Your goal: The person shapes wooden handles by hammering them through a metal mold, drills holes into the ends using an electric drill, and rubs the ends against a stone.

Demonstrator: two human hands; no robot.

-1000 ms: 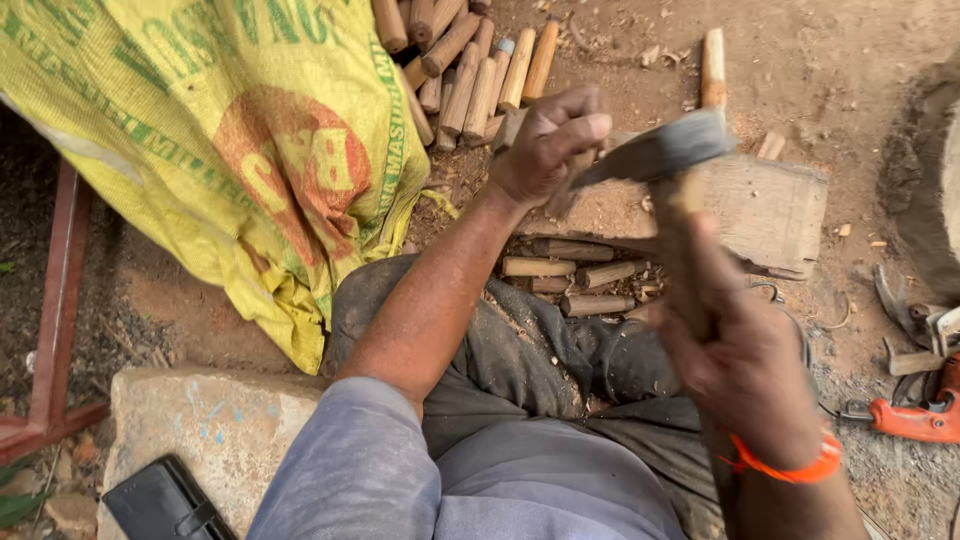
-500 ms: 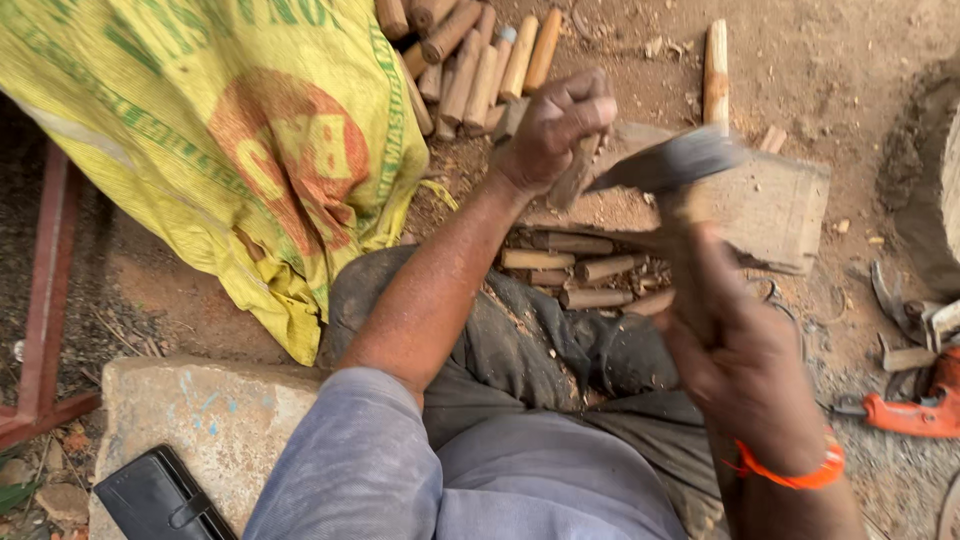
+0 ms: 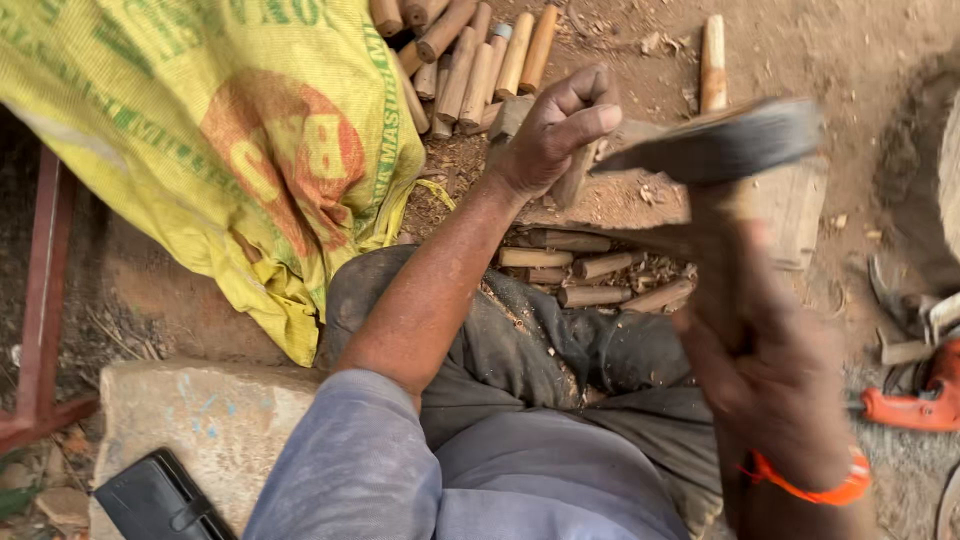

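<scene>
Head camera looks steeply down, close over the person's lap, onto dirt ground (image 3: 800,40) ahead.

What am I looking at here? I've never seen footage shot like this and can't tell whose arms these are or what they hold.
The camera sits on a person's head and looks down, so both arms are that person's own. The left hand grips a short wooden peg, standing it on a wooden block on the dirt ground. The right hand, with an orange wristband, holds a raised hatchet, blurred. More cut pegs lie in a pile beyond, and others by the knees. A yellow woven sack lies to the left, a stone slab with a black wallet nearby, and an orange-handled tool on the right.
</scene>
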